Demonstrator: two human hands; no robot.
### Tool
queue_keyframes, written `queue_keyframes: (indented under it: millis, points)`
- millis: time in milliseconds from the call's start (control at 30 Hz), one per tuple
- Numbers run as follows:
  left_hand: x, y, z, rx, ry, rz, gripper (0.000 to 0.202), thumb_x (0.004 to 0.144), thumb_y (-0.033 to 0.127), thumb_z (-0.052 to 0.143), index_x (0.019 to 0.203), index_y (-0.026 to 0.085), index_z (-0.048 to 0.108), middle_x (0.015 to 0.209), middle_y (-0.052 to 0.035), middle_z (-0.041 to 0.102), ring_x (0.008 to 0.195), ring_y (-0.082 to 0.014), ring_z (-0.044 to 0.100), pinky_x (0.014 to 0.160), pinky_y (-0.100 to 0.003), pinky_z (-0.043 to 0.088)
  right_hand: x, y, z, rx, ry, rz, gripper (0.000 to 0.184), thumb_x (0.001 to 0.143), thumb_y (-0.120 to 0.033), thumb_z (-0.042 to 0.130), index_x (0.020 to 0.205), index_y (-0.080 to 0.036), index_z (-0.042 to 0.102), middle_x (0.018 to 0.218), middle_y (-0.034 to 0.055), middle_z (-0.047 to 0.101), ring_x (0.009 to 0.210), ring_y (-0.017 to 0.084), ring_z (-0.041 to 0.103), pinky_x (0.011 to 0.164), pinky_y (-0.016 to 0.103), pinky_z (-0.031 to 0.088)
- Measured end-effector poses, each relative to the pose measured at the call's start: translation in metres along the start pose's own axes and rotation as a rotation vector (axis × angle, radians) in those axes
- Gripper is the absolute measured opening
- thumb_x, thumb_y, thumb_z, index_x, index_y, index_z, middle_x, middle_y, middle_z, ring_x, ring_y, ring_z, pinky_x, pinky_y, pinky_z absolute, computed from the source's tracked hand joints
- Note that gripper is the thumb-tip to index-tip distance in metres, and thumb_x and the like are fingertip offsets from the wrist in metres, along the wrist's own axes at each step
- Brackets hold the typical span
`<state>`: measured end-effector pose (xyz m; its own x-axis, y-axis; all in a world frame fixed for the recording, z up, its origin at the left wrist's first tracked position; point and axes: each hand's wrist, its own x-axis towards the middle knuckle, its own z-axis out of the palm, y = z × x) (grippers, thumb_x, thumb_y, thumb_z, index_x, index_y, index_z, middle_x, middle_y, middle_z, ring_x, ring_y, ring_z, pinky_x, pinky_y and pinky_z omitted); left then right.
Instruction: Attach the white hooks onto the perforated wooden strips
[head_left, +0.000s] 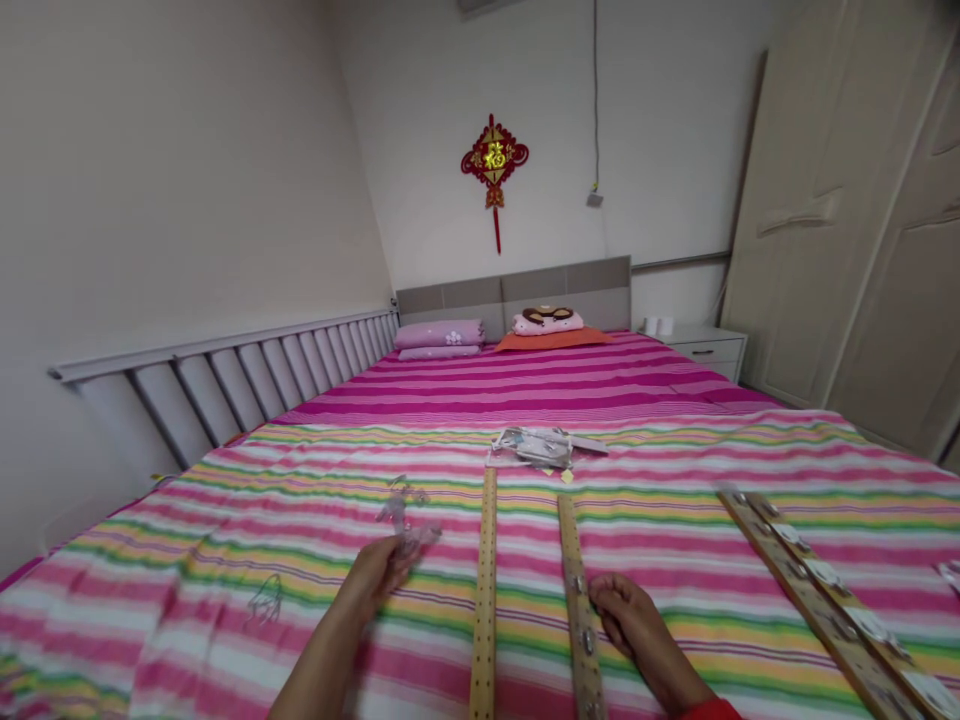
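My left hand [381, 568] is closed on the lower end of a crumpled clear plastic bag [401, 510], slightly smeared by motion. To its right a pale wooden strip [486, 590] with rows of small holes lies lengthwise on the bed. A second wooden strip [570, 540] lies parallel to it, with small shiny metal pieces [589, 640] on its near half. My right hand [626, 610] is beside this strip's right edge, fingers curled in a pinch. Whatever its fingertips hold, if anything, is hidden.
Two more strips [806, 580] lie at the right, bearing metal pieces and whitish discs. Beyond the middle strips sits a clear packet [532, 447] of greyish items. A small clear wrapper [265, 600] lies left. A bed rail [225, 350] borders the left side.
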<state>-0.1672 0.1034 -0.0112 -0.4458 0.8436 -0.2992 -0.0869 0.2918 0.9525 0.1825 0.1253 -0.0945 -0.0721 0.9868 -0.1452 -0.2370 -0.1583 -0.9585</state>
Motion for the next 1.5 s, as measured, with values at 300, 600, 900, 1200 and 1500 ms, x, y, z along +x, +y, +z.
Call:
queue_keyframes:
  millis: [300, 600, 900, 1200, 1500]
  points:
    - [-0.026, -0.014, 0.003, -0.396, -0.145, -0.249, 0.009, 0.080, 0.021, 0.055, 0.074, 0.015, 0.057, 0.082, -0.0122, 0.074, 0.076, -0.0199, 0.071, 0.063, -0.025, 0.056, -0.002, -0.015, 0.004, -0.024, 0.007, 0.022, 0.029, 0.052, -0.042, 0.065, 0.049, -0.022, 0.045, 0.032, -0.0106, 0.033, 0.026, 0.003, 0.020, 0.032, 0.020, 0.008]
    - [-0.052, -0.010, 0.032, -0.364, -0.212, -0.026, 0.011, 0.072, 0.024, 0.063, 0.072, 0.017, 0.055, 0.088, -0.0106, 0.074, 0.086, -0.0219, 0.070, 0.067, -0.026, 0.054, -0.026, -0.061, 0.096, -0.118, -0.292, 0.024, 0.032, 0.067, -0.047, 0.063, 0.060, -0.018, 0.054, 0.051, -0.0049, 0.055, 0.028, 0.003, 0.033, 0.031, 0.019, 0.016]
    - [-0.077, -0.009, 0.043, -0.016, -0.289, 0.395, 0.037, 0.065, 0.052, 0.066, 0.063, 0.019, 0.051, 0.089, -0.0095, 0.073, 0.089, -0.0236, 0.066, 0.073, -0.031, 0.049, -0.026, -0.059, 0.134, -0.055, -0.335, 0.099, 0.034, 0.068, -0.050, 0.060, 0.059, -0.017, 0.054, 0.048, -0.0058, 0.054, 0.027, 0.003, 0.035, 0.030, 0.019, 0.015]
    - [-0.080, -0.013, 0.045, 0.013, -0.262, 0.461, 0.034, 0.067, 0.051, 0.064, 0.063, 0.019, 0.052, 0.083, -0.0078, 0.071, 0.079, -0.0213, 0.064, 0.071, -0.031, 0.048, -0.024, -0.050, 0.132, -0.167, -0.311, 0.063, 0.019, 0.065, -0.034, 0.055, 0.053, -0.020, 0.050, 0.034, -0.0089, 0.043, 0.026, 0.004, 0.029, 0.032, 0.021, 0.016]
    - [-0.051, -0.020, 0.024, 0.119, -0.109, 0.516, 0.029, 0.068, 0.047, 0.060, 0.064, 0.019, 0.054, 0.090, -0.0087, 0.070, 0.089, -0.0235, 0.063, 0.076, -0.032, 0.048, -0.020, -0.052, 0.119, -0.250, -0.281, 0.015, 0.020, 0.060, -0.038, 0.056, 0.057, -0.022, 0.046, 0.043, -0.0074, 0.054, 0.026, 0.004, 0.033, 0.031, 0.021, 0.017]
